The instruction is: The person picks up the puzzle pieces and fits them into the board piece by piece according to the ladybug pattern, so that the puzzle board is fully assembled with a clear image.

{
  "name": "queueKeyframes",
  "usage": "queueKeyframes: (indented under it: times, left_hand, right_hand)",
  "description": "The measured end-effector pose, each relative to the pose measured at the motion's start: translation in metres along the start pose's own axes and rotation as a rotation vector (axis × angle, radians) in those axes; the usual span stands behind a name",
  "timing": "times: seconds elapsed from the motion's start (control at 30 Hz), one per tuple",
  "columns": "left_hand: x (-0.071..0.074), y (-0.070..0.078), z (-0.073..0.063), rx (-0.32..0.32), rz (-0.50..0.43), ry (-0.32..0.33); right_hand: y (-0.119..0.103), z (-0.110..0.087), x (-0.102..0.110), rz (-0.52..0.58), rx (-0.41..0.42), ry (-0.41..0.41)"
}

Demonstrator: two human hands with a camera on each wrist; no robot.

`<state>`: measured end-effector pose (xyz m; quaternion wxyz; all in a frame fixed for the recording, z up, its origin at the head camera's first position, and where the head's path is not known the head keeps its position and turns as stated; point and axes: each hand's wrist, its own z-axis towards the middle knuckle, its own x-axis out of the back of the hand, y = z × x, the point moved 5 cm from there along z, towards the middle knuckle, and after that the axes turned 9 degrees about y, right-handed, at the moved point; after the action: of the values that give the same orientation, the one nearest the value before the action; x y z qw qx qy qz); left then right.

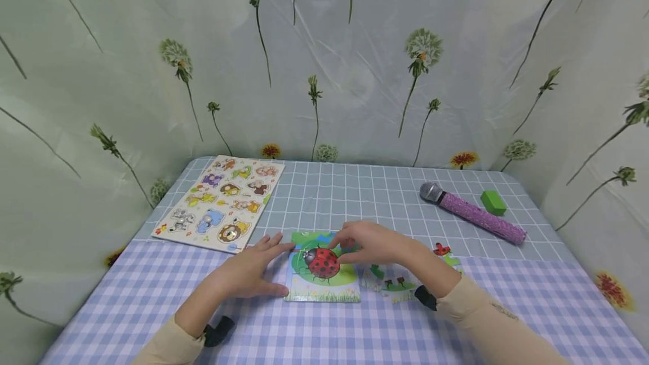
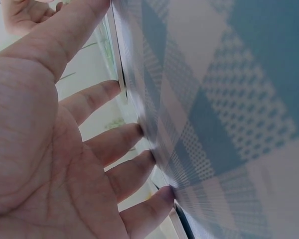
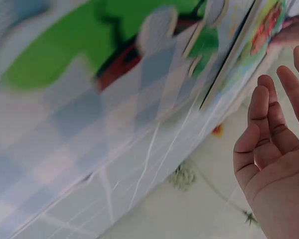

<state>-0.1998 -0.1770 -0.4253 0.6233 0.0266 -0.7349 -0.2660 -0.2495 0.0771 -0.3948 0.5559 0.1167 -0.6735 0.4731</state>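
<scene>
A ladybug jigsaw puzzle (image 1: 324, 294) lies on the checked cloth in front of me. My left hand (image 1: 248, 272) spreads along its left side, thumb and index fingertips at the board's edge. In the left wrist view that hand (image 2: 65, 144) has fairly straight fingers, their tips down at the cloth. Over the puzzle's upper right is my right hand (image 1: 372, 244), with index finger and thumb reaching onto the red ladybug (image 1: 323, 263). Its other fingers bend loosely in the right wrist view, and no piece shows in the hand (image 3: 274, 154).
Several loose puzzle pieces (image 1: 398, 284) lie right of the board, partly under my right forearm. An animal peg board (image 1: 215, 201) is at the back left. A microphone with a purple glittery handle (image 1: 476, 214) and a green block (image 1: 493, 203) lie at the back right.
</scene>
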Motion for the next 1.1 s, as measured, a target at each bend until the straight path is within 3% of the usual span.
queueKeyframes:
  times: [0.77,1.1]
  left_hand:
    - [0.008,0.007,0.000,-0.026,0.093,0.029]
    - [0.011,0.017,0.000,-0.125,0.070,0.067]
  right_hand:
    - [0.056,-0.102,0.056,0.028,-0.218,0.192]
    - [0.067,-0.160,0.088,0.003,-0.313,0.337]
